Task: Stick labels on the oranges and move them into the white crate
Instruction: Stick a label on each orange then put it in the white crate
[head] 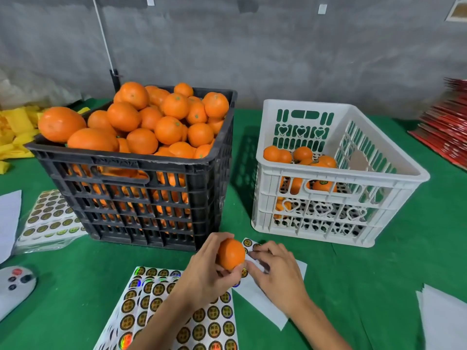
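— What's in the crates?
— Beyond the left hand (202, 271), the black crate (141, 198) is heaped with oranges; the white crate (328, 205), beyond the right hand (278, 271), holds a few.
— And the hands?
— The left hand grips an orange (231, 253); the right hand's fingers pinch at a label sheet (265, 299) just beside it. Green surface (379, 286) lies bare to the right.

left hand (204, 271) curled in a grip, right hand (276, 270) beside it, fingers bent, pinching.

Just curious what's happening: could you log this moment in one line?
left hand: holds orange | right hand: picking at label sheet | white crate: partly filled
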